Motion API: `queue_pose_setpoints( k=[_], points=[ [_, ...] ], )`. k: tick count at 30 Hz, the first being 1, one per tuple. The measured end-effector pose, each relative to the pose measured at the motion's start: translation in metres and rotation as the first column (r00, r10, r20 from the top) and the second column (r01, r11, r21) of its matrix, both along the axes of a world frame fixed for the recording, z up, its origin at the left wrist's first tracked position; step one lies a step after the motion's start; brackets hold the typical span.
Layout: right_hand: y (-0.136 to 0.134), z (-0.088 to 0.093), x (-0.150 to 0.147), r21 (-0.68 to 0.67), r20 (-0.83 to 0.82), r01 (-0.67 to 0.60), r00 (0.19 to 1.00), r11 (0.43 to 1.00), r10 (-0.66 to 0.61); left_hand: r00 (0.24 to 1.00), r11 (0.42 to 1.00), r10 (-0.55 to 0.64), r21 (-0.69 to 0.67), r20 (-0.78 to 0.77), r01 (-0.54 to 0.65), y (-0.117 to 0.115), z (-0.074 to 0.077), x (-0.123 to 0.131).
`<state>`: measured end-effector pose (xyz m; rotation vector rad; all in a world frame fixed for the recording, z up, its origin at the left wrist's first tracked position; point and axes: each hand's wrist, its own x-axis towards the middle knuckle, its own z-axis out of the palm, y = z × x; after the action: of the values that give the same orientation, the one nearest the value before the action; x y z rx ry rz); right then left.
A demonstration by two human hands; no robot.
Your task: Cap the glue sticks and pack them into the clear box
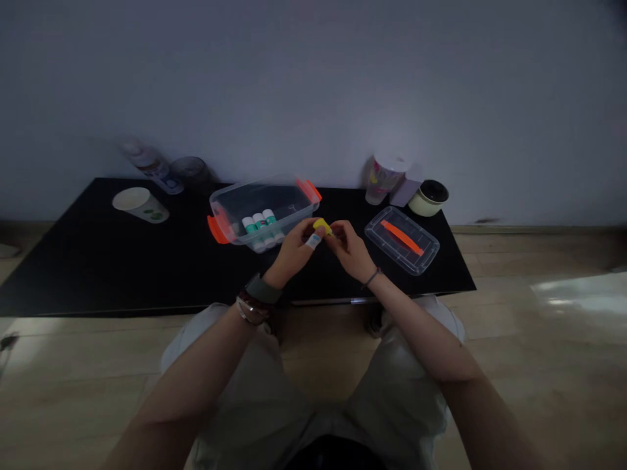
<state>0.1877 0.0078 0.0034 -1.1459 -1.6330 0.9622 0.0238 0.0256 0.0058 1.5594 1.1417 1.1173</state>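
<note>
My left hand (294, 249) grips a small white glue stick (313, 242) between its fingers, low over the black table (122, 261). A yellow cap (322, 226) sits at the stick's upper end, and my right hand (350, 251) pinches it from the right. Both hands are close together, just in front of a clear plastic box (262, 209) with orange clip handles. Inside the box stand several glue sticks (259, 228) with teal bands. My left hand partly hides the box's front corner.
A clear lid (401, 240) with an orange handle lies right of my hands. Along the back are a paper cup (140, 204) on its side, a bottle (147, 160), a dark glass (190, 171), a plastic cup (385, 176), a lilac box (405, 192) and a cream pot (428, 198).
</note>
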Motion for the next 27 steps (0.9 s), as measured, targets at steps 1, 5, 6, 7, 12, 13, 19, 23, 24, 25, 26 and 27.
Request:
queue_pose_setpoints(
  k=[1,5,6,7,12,13,19,23,24,25,26,27],
  points=[
    [-0.001,0.003,0.0,0.027,0.025,-0.011,1.0,1.0,0.011,1.0,1.0,-0.002,-0.011,0.0,0.002,0.0,0.003,0.0],
    [-0.002,0.008,0.001,0.026,0.073,0.024,0.997,0.999,-0.026,0.998,0.999,-0.022,-0.046,0.057,0.024,-0.002,0.01,0.0],
    [-0.002,0.009,0.001,0.005,0.087,0.037,0.995,0.999,-0.037,0.996,0.998,-0.027,-0.049,0.084,0.031,-0.003,0.012,0.001],
    [-0.001,0.009,0.002,-0.019,0.105,0.043,0.994,0.999,-0.041,0.994,0.998,-0.031,-0.05,0.109,0.037,-0.003,0.013,0.001],
    [-0.004,0.016,0.003,-0.04,0.16,-0.005,0.987,0.999,0.011,0.98,0.997,-0.055,-0.045,0.192,0.065,-0.006,0.018,0.002],
    [-0.005,0.017,0.003,-0.032,0.162,-0.014,0.987,0.999,0.019,0.976,0.996,-0.062,-0.048,0.21,0.073,-0.007,0.018,0.002],
    [-0.004,0.015,0.007,-0.13,0.028,-0.124,0.991,0.984,0.128,0.965,0.989,-0.09,-0.091,0.247,0.116,-0.008,0.017,0.002],
    [-0.001,0.014,0.01,-0.335,-0.159,-0.235,0.969,0.912,0.191,0.957,0.983,-0.098,-0.125,0.271,0.137,-0.009,0.014,0.002],
    [0.0,0.015,0.011,-0.379,-0.201,-0.261,0.96,0.888,0.196,0.953,0.981,-0.101,-0.133,0.285,0.144,-0.01,0.012,0.002],
    [0.0,0.016,0.011,-0.414,-0.237,-0.281,0.952,0.866,0.196,0.95,0.978,-0.105,-0.141,0.295,0.152,-0.01,0.011,0.003],
    [0.0,0.017,0.011,-0.442,-0.265,-0.297,0.945,0.847,0.193,0.947,0.975,-0.111,-0.15,0.3,0.162,-0.011,0.01,0.004],
    [0.0,0.017,0.011,-0.464,-0.285,-0.307,0.94,0.831,0.188,0.948,0.973,-0.118,-0.158,0.297,0.171,-0.011,0.009,0.004]
  ],
)
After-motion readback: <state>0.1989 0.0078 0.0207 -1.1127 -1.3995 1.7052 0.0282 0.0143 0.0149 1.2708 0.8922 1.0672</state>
